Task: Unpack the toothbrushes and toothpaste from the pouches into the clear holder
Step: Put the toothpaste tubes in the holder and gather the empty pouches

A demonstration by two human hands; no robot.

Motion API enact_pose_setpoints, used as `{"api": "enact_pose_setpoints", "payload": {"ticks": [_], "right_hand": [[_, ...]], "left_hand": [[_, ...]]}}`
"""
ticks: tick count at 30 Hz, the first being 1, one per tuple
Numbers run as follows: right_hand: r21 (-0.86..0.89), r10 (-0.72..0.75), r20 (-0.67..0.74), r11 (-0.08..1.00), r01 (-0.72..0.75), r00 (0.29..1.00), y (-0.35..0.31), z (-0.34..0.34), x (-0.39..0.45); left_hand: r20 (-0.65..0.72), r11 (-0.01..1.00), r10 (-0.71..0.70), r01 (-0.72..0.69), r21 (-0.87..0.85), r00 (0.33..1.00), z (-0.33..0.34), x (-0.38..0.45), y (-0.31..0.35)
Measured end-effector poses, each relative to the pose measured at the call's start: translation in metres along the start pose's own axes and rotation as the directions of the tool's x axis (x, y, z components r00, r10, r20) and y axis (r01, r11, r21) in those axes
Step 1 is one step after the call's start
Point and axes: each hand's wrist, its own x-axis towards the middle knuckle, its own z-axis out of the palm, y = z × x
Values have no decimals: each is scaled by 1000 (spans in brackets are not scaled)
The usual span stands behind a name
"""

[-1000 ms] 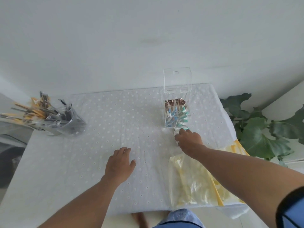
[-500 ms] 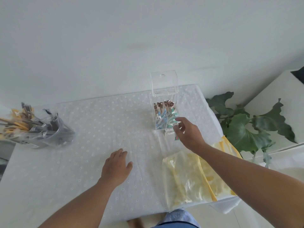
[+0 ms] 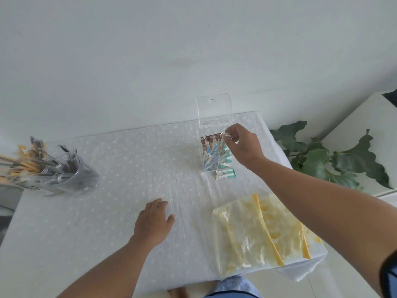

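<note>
A clear holder with its lid raised stands at the far right of the table, with several small toothpaste tubes inside. My right hand hovers over its open top and pinches a small white tube between thumb and fingers. Two more tubes with green caps lie on the cloth just in front of the holder. Yellowish zip pouches lie flat at the near right. My left hand rests palm down on the tablecloth, holding nothing.
A clear cup packed with wrapped toothbrushes lies tipped at the left edge of the white dotted tablecloth. A green plant and a white cabinet stand beyond the table's right edge.
My right hand rose from the cloth in front of the holder to above its open top, carrying a small tube. My left hand stayed flat on the cloth.
</note>
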Motion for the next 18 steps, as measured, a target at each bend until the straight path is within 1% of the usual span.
{"api": "enact_pose_setpoints", "payload": {"ticks": [2,5,7,10,15,18], "right_hand": [[-84,20,57,996,-15,998,2,4,1],[-278,60,141,960,-18,988,8,8,0],[-355,58,134,935,-7,989,13,9,0],[-286,35,109,958,-2,993,19,7,2],[-236,-55,174,967,95,983,16,2,13],[-226,-66,209,967,114,976,16,4,15]], "left_hand": [[-2,1000,-12,12,-2,1000,1,-2,-3],[-5,1000,-22,21,-3,1000,2,-3,-6],[-6,1000,-25,25,-3,1000,2,-3,-7],[-10,1000,-28,28,-4,1000,3,-3,-8],[-19,1000,-20,20,-16,1000,5,-3,-3],[-27,1000,-12,11,-17,1000,6,-5,2]]}}
